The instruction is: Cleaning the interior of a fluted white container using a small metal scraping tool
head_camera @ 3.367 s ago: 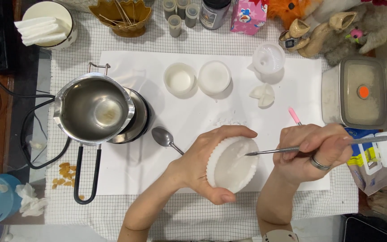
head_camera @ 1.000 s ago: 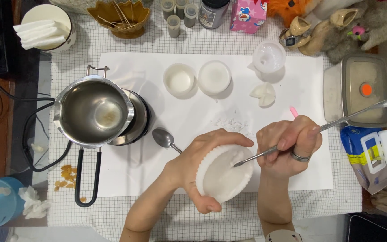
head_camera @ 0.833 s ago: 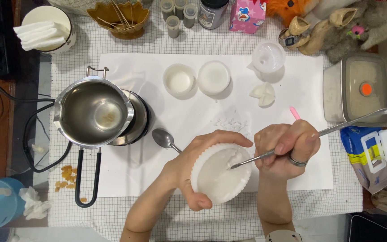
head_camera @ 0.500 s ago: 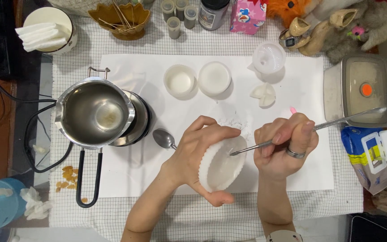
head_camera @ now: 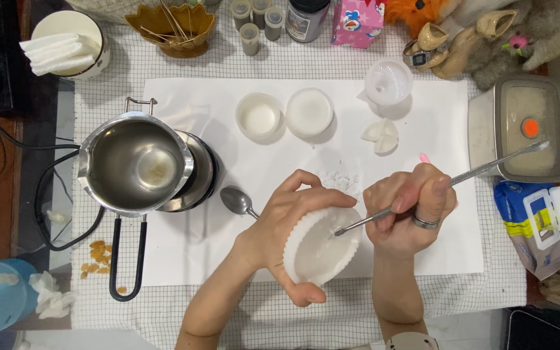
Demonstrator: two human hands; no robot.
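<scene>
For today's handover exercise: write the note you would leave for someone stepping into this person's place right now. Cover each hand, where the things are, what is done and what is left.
Left hand: grips the white fluted mould, tilted above the white paper sheet.
Right hand: holds the thin metal tool, tip inside the mould.
Done: white scrapings lie on the sheet behind the mould.
Left: white material remains in the mould; scraping looks unfinished.
Nearby: spoon and steel pot to the left.

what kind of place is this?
Likely a home craft table, perhaps for candle or wax work: a steel melting pot on a small heater, white moulds on a paper sheet, and soft toys at the back edge.
</scene>
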